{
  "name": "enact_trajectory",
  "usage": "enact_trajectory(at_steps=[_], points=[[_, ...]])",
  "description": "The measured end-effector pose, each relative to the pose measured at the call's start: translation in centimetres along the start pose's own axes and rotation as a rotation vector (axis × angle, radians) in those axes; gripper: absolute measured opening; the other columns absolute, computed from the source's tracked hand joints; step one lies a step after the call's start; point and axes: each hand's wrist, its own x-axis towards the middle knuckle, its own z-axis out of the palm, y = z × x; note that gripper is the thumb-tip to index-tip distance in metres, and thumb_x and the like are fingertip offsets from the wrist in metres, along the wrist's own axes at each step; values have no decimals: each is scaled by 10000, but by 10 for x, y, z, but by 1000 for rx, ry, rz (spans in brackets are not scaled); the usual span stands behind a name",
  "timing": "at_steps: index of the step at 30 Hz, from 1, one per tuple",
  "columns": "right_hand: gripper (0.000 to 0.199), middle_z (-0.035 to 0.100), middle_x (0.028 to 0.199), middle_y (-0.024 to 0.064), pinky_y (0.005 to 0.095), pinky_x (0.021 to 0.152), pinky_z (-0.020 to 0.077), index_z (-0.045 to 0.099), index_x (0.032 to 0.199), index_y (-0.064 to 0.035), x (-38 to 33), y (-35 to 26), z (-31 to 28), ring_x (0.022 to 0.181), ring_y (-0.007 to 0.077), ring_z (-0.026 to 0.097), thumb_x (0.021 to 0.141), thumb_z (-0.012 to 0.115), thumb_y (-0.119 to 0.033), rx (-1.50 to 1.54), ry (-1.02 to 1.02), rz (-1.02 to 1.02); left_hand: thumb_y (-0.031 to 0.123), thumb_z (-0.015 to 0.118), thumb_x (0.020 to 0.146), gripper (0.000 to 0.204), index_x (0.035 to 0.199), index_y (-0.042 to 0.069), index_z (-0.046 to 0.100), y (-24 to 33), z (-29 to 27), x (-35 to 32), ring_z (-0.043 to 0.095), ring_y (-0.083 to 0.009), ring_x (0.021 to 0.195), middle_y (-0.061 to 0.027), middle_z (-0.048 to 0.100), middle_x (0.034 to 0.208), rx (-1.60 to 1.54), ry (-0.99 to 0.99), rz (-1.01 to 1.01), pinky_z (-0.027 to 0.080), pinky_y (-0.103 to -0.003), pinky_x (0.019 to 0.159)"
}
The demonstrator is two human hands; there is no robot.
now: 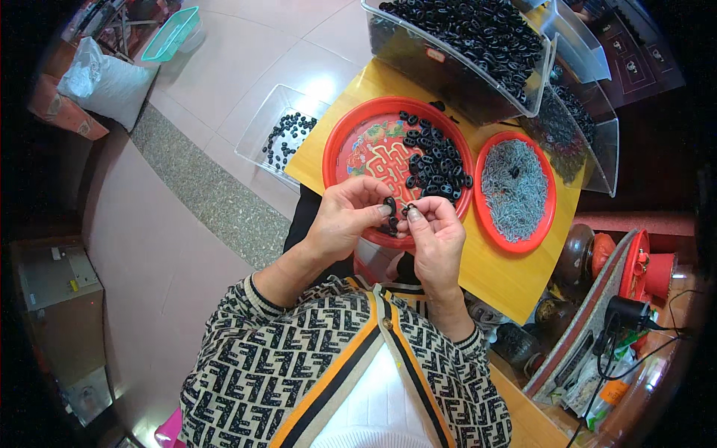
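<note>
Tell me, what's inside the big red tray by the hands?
The big red tray holds a heap of small black rings on its right side. Its patterned floor shows on the left. The left hand and right hand cover its near edge.

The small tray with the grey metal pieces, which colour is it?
The small tray is red; it shows best in the head view, right of the larger red tray.

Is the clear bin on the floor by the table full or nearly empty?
Nearly empty. The clear bin holds only a scattered handful of black rings, with most of its bottom bare.
</note>
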Motion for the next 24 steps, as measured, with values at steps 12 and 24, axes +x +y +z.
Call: enact_trajectory(at_steps=[12, 24], points=[[38, 511, 671, -20, 159, 497, 386, 516, 827, -13, 2, -6, -2, 567, 26, 472, 799, 541, -15, -144, 6, 56, -24, 583, 760, 244, 998, -7, 532, -4, -6, 0, 572, -143, 807, -69, 582, 915, -98, -54, -25, 475, -253, 724], [41, 498, 667, -42, 153, 482, 349, 524, 804, -11, 3, -3, -6, 565, 3, 438, 774, 544, 8, -224, 5, 20, -12, 579, 773, 238, 1007, -18, 535, -6, -4, -2, 567, -135, 861, -67, 582, 933, 77, -77, 28, 473, -262, 779]])
